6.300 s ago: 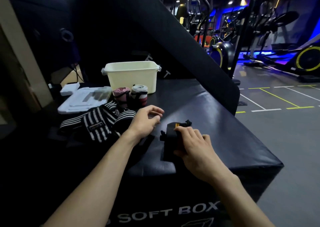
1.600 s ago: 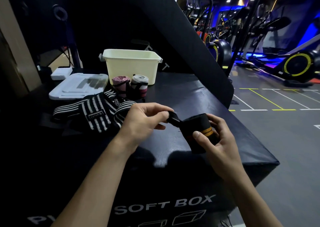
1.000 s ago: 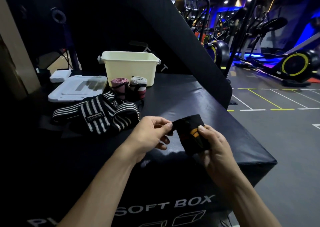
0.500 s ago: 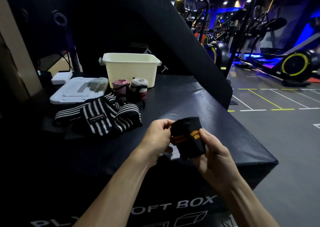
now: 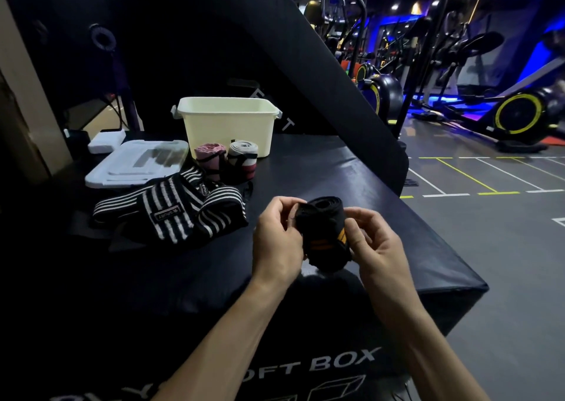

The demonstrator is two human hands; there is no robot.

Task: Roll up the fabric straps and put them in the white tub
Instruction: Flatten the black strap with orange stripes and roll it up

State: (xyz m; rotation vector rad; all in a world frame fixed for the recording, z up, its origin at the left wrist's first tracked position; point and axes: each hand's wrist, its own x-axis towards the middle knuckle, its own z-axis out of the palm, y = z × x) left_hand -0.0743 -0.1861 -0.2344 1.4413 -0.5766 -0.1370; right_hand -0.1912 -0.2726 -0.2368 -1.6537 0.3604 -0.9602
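A rolled black strap with orange stripes (image 5: 324, 232) is held upright above the black soft box (image 5: 351, 186). My left hand (image 5: 278, 238) grips its left side and my right hand (image 5: 373, 241) pinches its right side. Loose black-and-white striped straps (image 5: 171, 211) lie in a heap to the left. A pink roll (image 5: 211, 159) and a grey roll with a red band (image 5: 243, 159) stand in front of the white tub (image 5: 227, 125), which sits at the back of the box top.
The tub's white lid (image 5: 134, 163) and a small white block (image 5: 105, 140) lie at the back left. A slanted black pad (image 5: 305, 64) rises behind the tub. The box edge drops to the gym floor (image 5: 489, 232) on the right, with exercise machines (image 5: 519, 113) beyond.
The strap went from flat on the box to a tight roll lifted in both hands. In the last half second the roll turned more upright and my fingers shifted around it.
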